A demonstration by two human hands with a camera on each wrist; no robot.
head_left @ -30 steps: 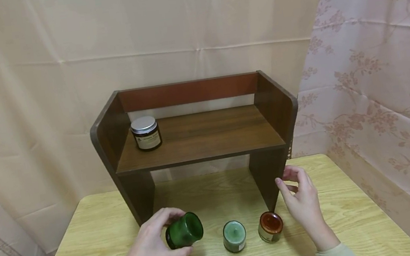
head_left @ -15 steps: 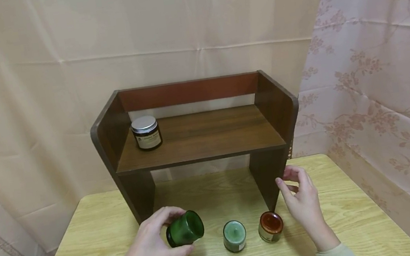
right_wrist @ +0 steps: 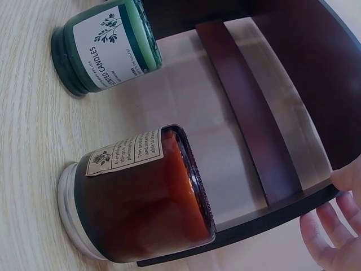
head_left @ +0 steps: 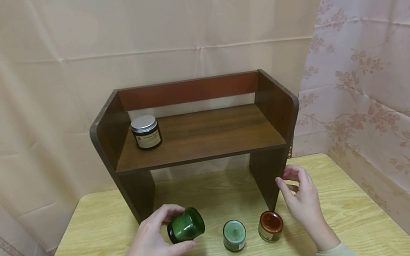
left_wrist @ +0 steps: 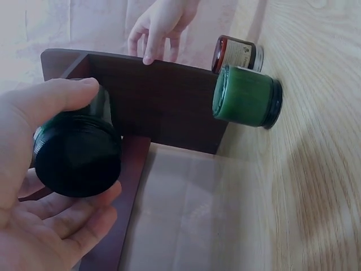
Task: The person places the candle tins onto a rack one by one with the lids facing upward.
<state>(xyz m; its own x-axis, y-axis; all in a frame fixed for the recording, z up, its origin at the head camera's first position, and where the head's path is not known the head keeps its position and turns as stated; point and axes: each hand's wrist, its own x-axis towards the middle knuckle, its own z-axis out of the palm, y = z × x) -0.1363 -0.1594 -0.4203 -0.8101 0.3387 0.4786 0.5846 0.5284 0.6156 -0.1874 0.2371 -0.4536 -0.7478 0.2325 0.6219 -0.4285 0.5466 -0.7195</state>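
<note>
My left hand point(head_left: 150, 243) holds a dark green glass candle jar point(head_left: 185, 225), tilted sideways above the table. In the left wrist view the jar's black end point(left_wrist: 79, 161) faces the camera, between thumb and fingers. My right hand point(head_left: 303, 201) grips the front edge of the shelf's right side panel point(head_left: 267, 176), thumb on the inner side and fingers on the outer. A green scented candle point(head_left: 235, 236) stands between the hands, dark lid down. To its right is an amber candle jar point(head_left: 270, 226), resting on its pale lid; its label point(right_wrist: 124, 152) shows in the right wrist view.
The dark brown wooden shelf point(head_left: 205, 132) stands on the light wood table point(head_left: 88, 247). A silver-lidded dark jar point(head_left: 146, 133) sits at the left of its upper board. Beige cloth point(head_left: 175, 19) hangs behind, and floral cloth point(head_left: 391, 99) on the right.
The left hand has lifted slightly and turned the green jar a little, so its open-looking glass end has shifted up and right. The right hand stays on the shelf panel.
</note>
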